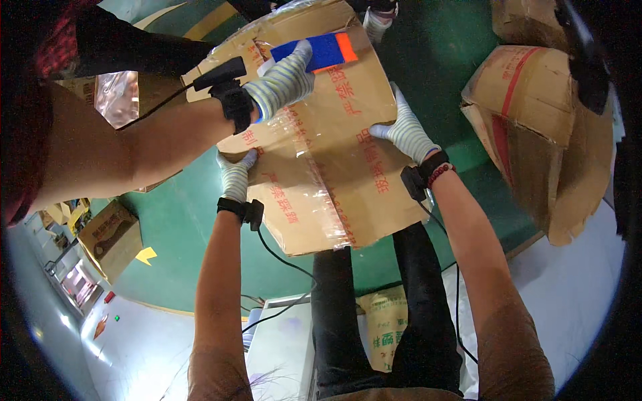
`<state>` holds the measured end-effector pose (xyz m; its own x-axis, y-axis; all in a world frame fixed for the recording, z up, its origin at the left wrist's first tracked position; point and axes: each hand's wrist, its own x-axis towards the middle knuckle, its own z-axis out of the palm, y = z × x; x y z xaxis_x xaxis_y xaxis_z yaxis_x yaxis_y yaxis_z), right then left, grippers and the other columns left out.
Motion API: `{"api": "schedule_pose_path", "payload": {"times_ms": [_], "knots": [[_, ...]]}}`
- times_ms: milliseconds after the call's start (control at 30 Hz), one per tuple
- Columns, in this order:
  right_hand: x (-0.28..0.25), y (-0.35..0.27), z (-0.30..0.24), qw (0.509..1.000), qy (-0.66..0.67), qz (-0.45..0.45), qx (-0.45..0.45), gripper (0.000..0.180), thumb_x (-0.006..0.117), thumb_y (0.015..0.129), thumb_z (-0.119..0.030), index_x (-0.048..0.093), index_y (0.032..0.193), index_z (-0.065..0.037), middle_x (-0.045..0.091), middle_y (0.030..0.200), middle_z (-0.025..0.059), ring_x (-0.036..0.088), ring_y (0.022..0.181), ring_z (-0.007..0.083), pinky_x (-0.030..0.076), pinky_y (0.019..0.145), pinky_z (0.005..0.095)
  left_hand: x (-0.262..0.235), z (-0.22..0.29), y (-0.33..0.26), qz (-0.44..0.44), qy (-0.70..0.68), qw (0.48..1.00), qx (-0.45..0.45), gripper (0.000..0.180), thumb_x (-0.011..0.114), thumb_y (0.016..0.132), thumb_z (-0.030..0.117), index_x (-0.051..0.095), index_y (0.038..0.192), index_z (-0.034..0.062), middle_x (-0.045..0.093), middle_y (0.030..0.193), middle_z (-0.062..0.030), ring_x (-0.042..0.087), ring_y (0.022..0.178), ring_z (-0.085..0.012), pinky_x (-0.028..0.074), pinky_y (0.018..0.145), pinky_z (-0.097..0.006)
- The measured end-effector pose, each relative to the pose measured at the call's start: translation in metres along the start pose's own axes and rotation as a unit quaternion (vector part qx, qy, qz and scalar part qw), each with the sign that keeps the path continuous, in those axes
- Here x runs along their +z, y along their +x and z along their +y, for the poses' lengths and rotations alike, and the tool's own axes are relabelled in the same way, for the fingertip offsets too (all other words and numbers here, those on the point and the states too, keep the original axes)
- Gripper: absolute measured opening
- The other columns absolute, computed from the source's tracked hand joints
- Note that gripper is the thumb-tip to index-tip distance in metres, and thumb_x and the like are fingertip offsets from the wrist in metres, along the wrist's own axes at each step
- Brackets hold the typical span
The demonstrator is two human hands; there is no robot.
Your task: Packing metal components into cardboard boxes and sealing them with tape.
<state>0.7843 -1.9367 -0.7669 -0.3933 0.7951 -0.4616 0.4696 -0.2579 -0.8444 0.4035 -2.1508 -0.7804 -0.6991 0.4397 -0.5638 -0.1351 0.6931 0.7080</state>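
Note:
A brown cardboard box (pixel 287 180) with red print and clear tape along its middle is between my two hands. My left hand (pixel 235 175), in a striped glove, is closed on its left edge, thumb on the top face. My right hand (pixel 408 134), gloved the same way, grips the right edge with its thumb over the top. The fingers under the box are hidden. A co-worker's gloved hand (pixel 284 80) reaches in from the left and holds a blue and orange tool (pixel 321 53), which looks like a tape dispenser, against the box's far part.
Dark cords run from the bands on my wrists. More cardboard boxes (pixel 528 120) stand at the right on the green surface (pixel 180 234). Another carton (pixel 110 237) is at the far left. A printed sack (pixel 386 327) lies below, between my legs. Another gloved hand (pixel 376 25) shows at the top.

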Motion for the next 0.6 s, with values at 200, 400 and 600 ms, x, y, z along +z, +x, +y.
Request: {"api": "schedule_pose_path", "payload": {"times_ms": [200,400,600], "knots": [[-0.003,-0.002,-0.007,1.0,0.0,-0.021,0.006,0.114,0.093,0.069,-0.009,0.024,0.16,-0.003,0.052,0.15,0.0172,0.049,0.139,0.0283,0.037,0.119,0.0386,0.004,0.007,-0.007,-0.001,0.014,1.0,0.018,0.095,0.095,0.073,0.016,0.036,0.147,0.0063,0.059,0.135,-0.0112,0.061,0.117,-0.0253,0.052,0.102,-0.037],[-0.003,-0.005,-0.011,0.999,-0.031,-0.021,0.015,0.11,0.092,0.072,-0.012,0.026,0.159,-0.005,0.053,0.148,0.0156,0.049,0.137,0.0276,0.037,0.118,0.0377,-0.002,0.018,0.003,-0.085,0.058,0.991,-0.091,0.077,0.092,0.077,0.015,0.045,0.136,0.0011,0.067,0.121,-0.0133,0.068,0.102,-0.0239,0.058,0.09,-0.035],[0.007,0.004,0.008,0.997,-0.07,-0.028,-0.004,0.102,0.091,0.074,-0.01,0.03,0.156,-0.005,0.058,0.141,0.0138,0.055,0.129,0.0259,0.045,0.112,0.0379,0.005,-0.004,-0.002,0.06,0.01,0.998,0.019,0.1,0.095,0.071,0.026,0.037,0.148,-0.0016,0.062,0.137,-0.0188,0.061,0.126,-0.0276,0.048,0.108,-0.036]]}}
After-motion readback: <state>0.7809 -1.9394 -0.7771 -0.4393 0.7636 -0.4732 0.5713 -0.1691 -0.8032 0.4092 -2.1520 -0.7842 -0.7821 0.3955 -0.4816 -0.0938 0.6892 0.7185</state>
